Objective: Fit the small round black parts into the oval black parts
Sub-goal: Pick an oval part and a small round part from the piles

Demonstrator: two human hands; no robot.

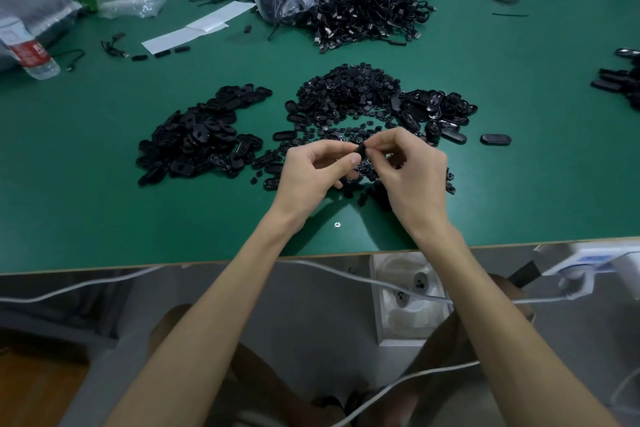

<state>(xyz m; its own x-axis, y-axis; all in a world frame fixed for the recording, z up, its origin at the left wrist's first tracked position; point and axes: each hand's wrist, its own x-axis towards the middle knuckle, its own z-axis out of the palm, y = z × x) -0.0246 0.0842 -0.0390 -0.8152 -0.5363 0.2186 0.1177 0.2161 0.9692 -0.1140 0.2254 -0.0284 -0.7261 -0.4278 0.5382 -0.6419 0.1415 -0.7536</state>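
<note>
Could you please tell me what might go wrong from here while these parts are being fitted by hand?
1. The left hand and the right hand pinch one black part above the loose small round parts; a slip could lose it among lookalikes.
2. The left oval heap and right oval heap run into that scatter, so fitted and unfitted pieces might get mixed.
3. A moving hand could sweep loose pieces toward the table edge.

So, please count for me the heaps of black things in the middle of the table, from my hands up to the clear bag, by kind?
Heaps of oval parts: 2, the left oval heap and the right oval heap
Heaps of small round parts: 1, the round-part heap
Heaps of cables: 1, the cable heap
Total: 4
</note>
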